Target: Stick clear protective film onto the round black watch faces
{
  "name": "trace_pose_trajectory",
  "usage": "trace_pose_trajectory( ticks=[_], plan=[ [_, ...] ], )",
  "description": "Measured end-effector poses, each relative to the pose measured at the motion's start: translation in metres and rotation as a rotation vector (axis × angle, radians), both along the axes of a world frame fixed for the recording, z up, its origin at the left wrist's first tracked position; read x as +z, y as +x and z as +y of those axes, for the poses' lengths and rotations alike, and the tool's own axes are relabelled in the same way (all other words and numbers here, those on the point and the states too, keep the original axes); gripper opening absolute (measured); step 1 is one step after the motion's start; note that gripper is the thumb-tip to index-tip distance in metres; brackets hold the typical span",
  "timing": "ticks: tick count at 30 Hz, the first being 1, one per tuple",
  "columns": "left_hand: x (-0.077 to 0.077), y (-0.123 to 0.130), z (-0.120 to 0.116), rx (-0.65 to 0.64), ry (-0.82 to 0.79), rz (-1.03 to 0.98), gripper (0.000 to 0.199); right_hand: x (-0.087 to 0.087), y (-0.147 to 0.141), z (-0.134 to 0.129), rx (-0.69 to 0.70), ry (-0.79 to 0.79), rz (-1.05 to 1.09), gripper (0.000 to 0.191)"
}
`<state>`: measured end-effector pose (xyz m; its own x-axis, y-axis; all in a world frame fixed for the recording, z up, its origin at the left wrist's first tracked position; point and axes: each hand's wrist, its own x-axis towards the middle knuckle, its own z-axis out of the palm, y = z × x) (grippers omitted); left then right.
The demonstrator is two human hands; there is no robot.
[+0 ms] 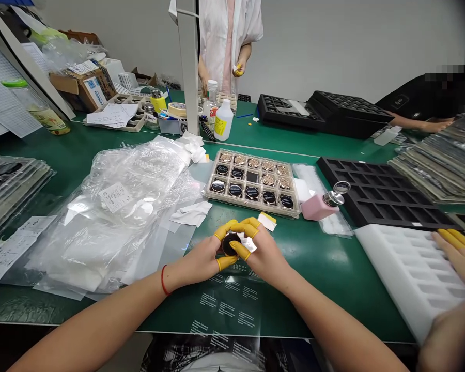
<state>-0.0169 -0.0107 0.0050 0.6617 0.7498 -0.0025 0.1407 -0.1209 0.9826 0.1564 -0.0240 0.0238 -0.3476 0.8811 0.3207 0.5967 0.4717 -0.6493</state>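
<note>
Between my two hands, above the front of the green table, is a round black disc (228,245) with a thin rim. My left hand (205,256), in yellow finger cots, grips its left edge with thumb and fingers. From the other side my right hand (261,250) holds it, the thumb lying across its face. A bit of white tissue (249,244) shows by the right fingers. Beyond the hands stands a clear compartment tray (251,207) of black and gold patterned discs. A clear sheet of printed labels (227,305) lies below my hands, over the table's front edge.
Plastic bags (101,232) cover the left. A pink pump bottle (318,206), black foam tray (383,191) and white foam tray (403,268) stand right, with a co-worker's hand (459,253) there. A white post (188,72) rises mid-table; another person (228,46) stands behind.
</note>
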Motion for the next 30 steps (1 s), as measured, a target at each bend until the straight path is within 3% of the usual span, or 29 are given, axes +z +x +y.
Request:
trace_pose_trajectory(
  ticks=[3,9,15,19,21,24,27,30],
  plan=[
    [-0.003,0.000,0.000,-0.033,-0.022,0.012,0.060,0.005,0.003,0.003,0.108,-0.083,-0.012,0.021],
    [-0.008,0.003,0.001,-0.020,-0.126,-0.068,0.066,0.008,0.005,-0.002,0.174,0.023,-0.143,0.013],
    [-0.007,0.001,0.003,-0.066,-0.093,0.019,0.037,0.007,0.012,0.006,0.178,-0.156,-0.025,0.032],
    [-0.006,0.001,0.003,-0.043,-0.130,-0.042,0.051,0.005,0.007,0.003,0.154,-0.044,-0.088,0.012],
    [-0.005,0.001,0.004,-0.031,-0.102,-0.050,0.052,0.005,0.005,0.000,0.154,0.006,-0.137,0.012],
    [-0.006,0.001,0.003,-0.001,-0.022,0.013,0.050,0.008,0.007,0.001,0.151,-0.042,-0.113,0.020],
    [-0.010,0.001,0.002,-0.008,-0.028,0.040,0.061,0.012,0.009,0.005,0.179,-0.126,-0.091,0.035],
    [-0.010,0.001,0.002,-0.019,-0.052,0.024,0.066,0.014,0.004,0.003,0.217,-0.133,-0.117,0.025]
  ],
)
